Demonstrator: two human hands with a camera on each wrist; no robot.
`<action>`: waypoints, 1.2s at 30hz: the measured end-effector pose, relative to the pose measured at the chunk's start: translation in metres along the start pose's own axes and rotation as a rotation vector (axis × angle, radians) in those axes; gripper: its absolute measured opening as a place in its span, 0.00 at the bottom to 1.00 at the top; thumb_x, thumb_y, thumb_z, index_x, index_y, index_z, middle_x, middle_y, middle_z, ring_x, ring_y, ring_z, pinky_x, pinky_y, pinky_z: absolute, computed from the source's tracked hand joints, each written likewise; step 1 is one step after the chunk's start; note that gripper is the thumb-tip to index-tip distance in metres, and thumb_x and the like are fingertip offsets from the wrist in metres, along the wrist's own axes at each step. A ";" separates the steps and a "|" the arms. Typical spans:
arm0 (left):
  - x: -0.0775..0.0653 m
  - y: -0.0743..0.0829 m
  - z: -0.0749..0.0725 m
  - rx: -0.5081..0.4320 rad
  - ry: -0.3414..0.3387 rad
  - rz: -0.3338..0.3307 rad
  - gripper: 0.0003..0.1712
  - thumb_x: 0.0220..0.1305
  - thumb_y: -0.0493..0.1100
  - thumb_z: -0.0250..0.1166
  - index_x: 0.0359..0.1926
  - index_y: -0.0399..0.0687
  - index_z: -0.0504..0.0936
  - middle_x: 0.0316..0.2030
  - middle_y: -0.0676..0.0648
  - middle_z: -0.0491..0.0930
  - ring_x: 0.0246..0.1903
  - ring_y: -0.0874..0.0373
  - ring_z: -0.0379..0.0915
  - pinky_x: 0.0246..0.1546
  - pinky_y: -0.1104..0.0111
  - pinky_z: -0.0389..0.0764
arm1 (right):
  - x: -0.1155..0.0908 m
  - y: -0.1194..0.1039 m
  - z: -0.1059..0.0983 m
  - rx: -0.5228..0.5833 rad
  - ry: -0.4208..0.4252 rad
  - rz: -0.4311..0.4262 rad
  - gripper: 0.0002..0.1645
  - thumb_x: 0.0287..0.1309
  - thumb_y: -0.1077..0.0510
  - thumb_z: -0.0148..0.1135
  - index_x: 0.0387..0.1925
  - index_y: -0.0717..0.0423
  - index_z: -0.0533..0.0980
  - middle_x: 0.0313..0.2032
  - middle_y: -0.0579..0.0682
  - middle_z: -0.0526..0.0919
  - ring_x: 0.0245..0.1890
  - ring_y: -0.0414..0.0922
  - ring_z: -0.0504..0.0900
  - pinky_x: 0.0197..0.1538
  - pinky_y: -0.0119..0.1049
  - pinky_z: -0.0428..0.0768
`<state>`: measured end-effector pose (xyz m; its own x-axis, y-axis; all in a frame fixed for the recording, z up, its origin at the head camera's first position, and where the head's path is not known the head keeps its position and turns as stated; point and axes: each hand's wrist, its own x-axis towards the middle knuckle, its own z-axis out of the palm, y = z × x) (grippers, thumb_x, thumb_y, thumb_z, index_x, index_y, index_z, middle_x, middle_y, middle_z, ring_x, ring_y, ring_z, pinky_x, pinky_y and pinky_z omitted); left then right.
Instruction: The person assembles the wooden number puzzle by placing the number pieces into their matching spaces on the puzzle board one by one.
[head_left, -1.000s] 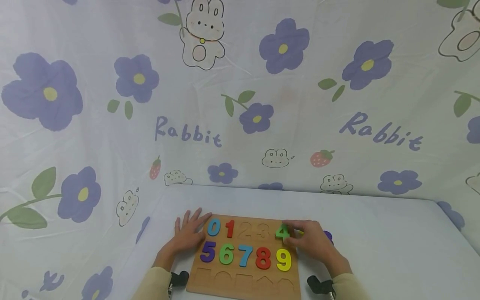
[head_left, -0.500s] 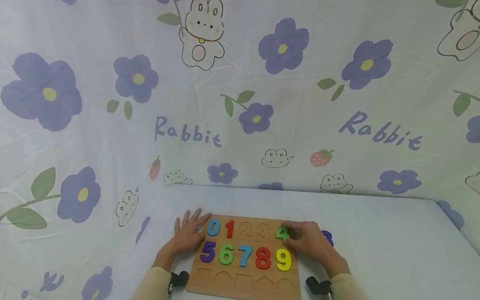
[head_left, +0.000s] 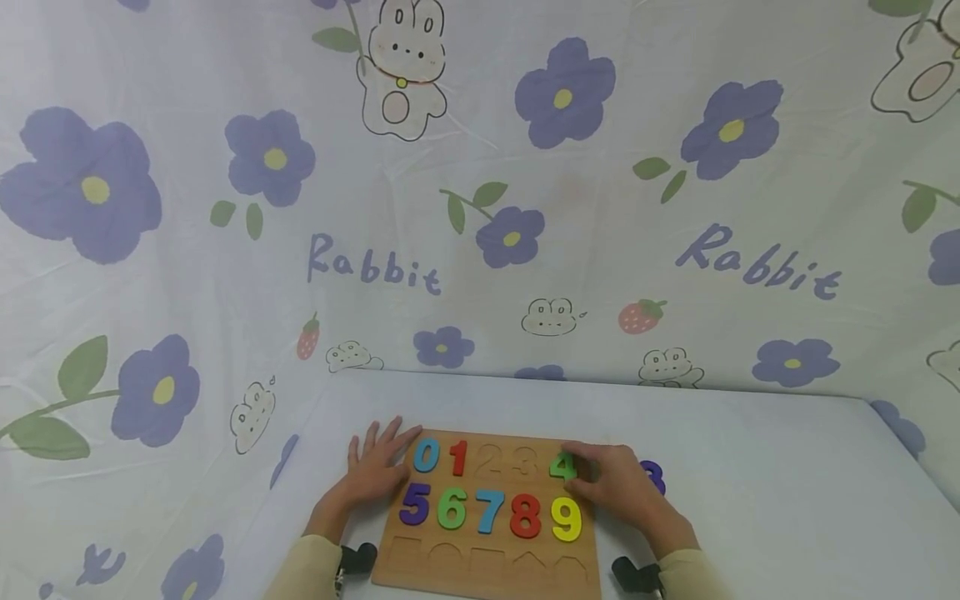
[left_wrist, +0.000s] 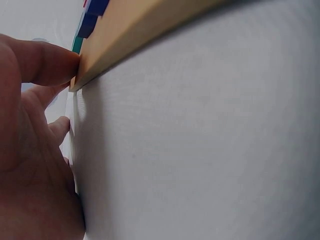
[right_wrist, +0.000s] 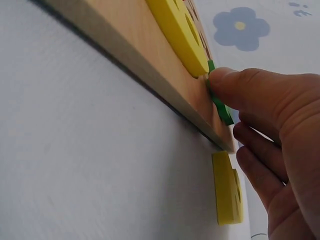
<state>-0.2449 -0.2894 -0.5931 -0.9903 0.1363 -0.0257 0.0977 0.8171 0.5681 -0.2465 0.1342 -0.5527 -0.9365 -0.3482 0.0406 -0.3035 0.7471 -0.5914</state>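
Observation:
A wooden number board (head_left: 510, 450) lies on the white table with number pieces in two rows. My right hand (head_left: 624, 487) pinches the green 4 (head_left: 562, 467) at the board's top right corner; in the right wrist view the thumb presses the near side of the green 4 (right_wrist: 220, 105). The yellow 9 (head_left: 566, 520) sits just below it. My left hand (head_left: 375, 475) rests at the board's upper left edge with fingers spread, near the blue 0 (head_left: 426, 456) and purple 5 (head_left: 415, 504). In the left wrist view a fingertip of the left hand (left_wrist: 35, 125) touches the board's edge (left_wrist: 120, 37).
Right of the board, partly behind my right hand, lies a purple 3 (head_left: 653, 477). A yellow piece (right_wrist: 227, 190) stands out on the table beside the board's corner. Outlined recesses for 2 (head_left: 490, 460) and 3 show bare wood. A flower-print cloth (head_left: 480, 167) hangs behind.
My right hand has shifted very slightly, and the bit of yellow piece seen past its fingers is now hidden in the head view. The left hand stays put.

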 end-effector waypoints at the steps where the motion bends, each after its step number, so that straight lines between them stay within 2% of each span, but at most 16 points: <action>1: 0.000 -0.001 0.000 0.000 0.002 0.001 0.42 0.68 0.43 0.58 0.83 0.58 0.69 0.88 0.37 0.52 0.87 0.26 0.29 0.79 0.26 0.24 | 0.000 0.001 -0.001 -0.003 -0.001 0.001 0.36 0.60 0.53 0.82 0.70 0.48 0.83 0.66 0.50 0.88 0.71 0.56 0.83 0.74 0.61 0.78; 6: 0.001 -0.002 0.001 0.004 0.003 0.009 0.42 0.68 0.43 0.59 0.83 0.58 0.69 0.87 0.36 0.52 0.86 0.25 0.29 0.79 0.25 0.24 | -0.004 0.003 -0.008 0.016 0.014 -0.003 0.36 0.59 0.52 0.83 0.69 0.46 0.84 0.65 0.48 0.88 0.70 0.55 0.84 0.72 0.60 0.81; 12: 0.002 -0.001 0.000 0.008 -0.003 0.005 0.41 0.69 0.43 0.58 0.84 0.59 0.68 0.88 0.37 0.51 0.87 0.26 0.29 0.79 0.25 0.25 | -0.012 0.008 -0.022 0.023 0.052 -0.045 0.36 0.58 0.49 0.84 0.69 0.45 0.84 0.66 0.50 0.88 0.69 0.58 0.85 0.70 0.61 0.82; 19: 0.001 0.000 -0.001 0.003 -0.009 0.001 0.42 0.69 0.44 0.60 0.84 0.58 0.68 0.88 0.37 0.51 0.87 0.26 0.29 0.79 0.26 0.24 | -0.022 0.018 -0.039 -0.017 0.058 -0.052 0.37 0.58 0.46 0.84 0.69 0.44 0.84 0.66 0.50 0.88 0.68 0.59 0.85 0.68 0.63 0.83; 24: 0.003 -0.003 0.001 0.013 -0.018 -0.010 0.41 0.70 0.44 0.59 0.84 0.59 0.68 0.88 0.38 0.50 0.87 0.27 0.28 0.80 0.26 0.24 | -0.032 0.028 -0.052 -0.054 0.047 -0.035 0.38 0.58 0.46 0.84 0.69 0.45 0.84 0.62 0.49 0.90 0.54 0.52 0.88 0.62 0.60 0.87; 26: 0.004 -0.004 0.002 0.016 -0.023 -0.016 0.42 0.70 0.44 0.59 0.85 0.60 0.67 0.89 0.39 0.50 0.87 0.27 0.27 0.80 0.27 0.23 | -0.037 0.033 -0.057 -0.062 0.044 -0.030 0.38 0.58 0.45 0.83 0.69 0.45 0.84 0.62 0.50 0.90 0.53 0.52 0.88 0.62 0.60 0.87; 31: 0.004 -0.006 0.003 0.010 -0.015 -0.010 0.41 0.70 0.45 0.60 0.84 0.60 0.68 0.88 0.39 0.50 0.87 0.27 0.28 0.80 0.27 0.23 | -0.048 0.048 -0.069 -0.084 0.052 -0.049 0.38 0.57 0.45 0.84 0.68 0.47 0.84 0.64 0.52 0.89 0.65 0.60 0.87 0.66 0.64 0.84; 36: 0.006 -0.007 0.005 0.010 -0.012 -0.011 0.42 0.69 0.44 0.60 0.84 0.60 0.68 0.88 0.39 0.50 0.87 0.27 0.28 0.79 0.27 0.23 | -0.057 0.061 -0.079 -0.094 0.054 -0.058 0.39 0.56 0.46 0.84 0.68 0.50 0.84 0.62 0.52 0.90 0.65 0.62 0.87 0.65 0.65 0.84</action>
<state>-0.2512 -0.2917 -0.6017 -0.9901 0.1343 -0.0418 0.0882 0.8241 0.5595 -0.2249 0.2441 -0.5274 -0.9242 -0.3636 0.1171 -0.3702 0.7772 -0.5088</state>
